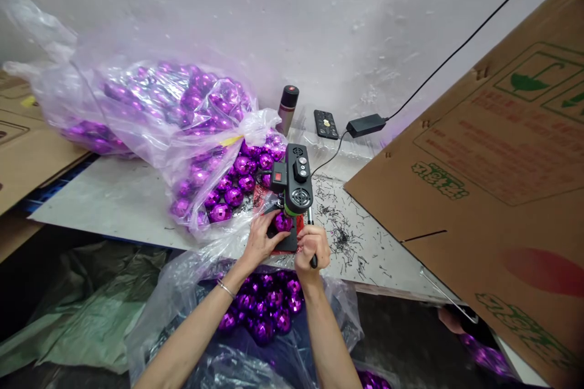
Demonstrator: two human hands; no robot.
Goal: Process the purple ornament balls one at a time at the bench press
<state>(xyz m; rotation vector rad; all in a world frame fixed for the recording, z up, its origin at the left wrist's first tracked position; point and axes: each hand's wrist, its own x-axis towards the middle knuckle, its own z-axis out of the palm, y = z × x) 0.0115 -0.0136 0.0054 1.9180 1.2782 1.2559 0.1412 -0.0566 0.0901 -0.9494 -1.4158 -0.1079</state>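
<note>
My left hand (261, 239) pinches a shiny purple mirror ball ornament (283, 222) between thumb and fingers, right under the head of a small black bench drill press (298, 176). My right hand (312, 248) is wrapped round the press's lever handle (314, 261), whose black tip shows below the fist. The press has a red switch and round vents on top. Its black base stands on something red. Just left of the press, many more purple balls (233, 196) spill from the mouth of a clear plastic bag (182, 152).
Below my forearms, an open plastic bag (173, 310) holds purple balls. Dark thin scraps (342, 237) litter the worktop (123, 206). Behind stand a bottle (287, 110), a phone (325, 124) and a power adapter (366, 126) with its cable. A large cardboard box (493, 194) leans in from the right.
</note>
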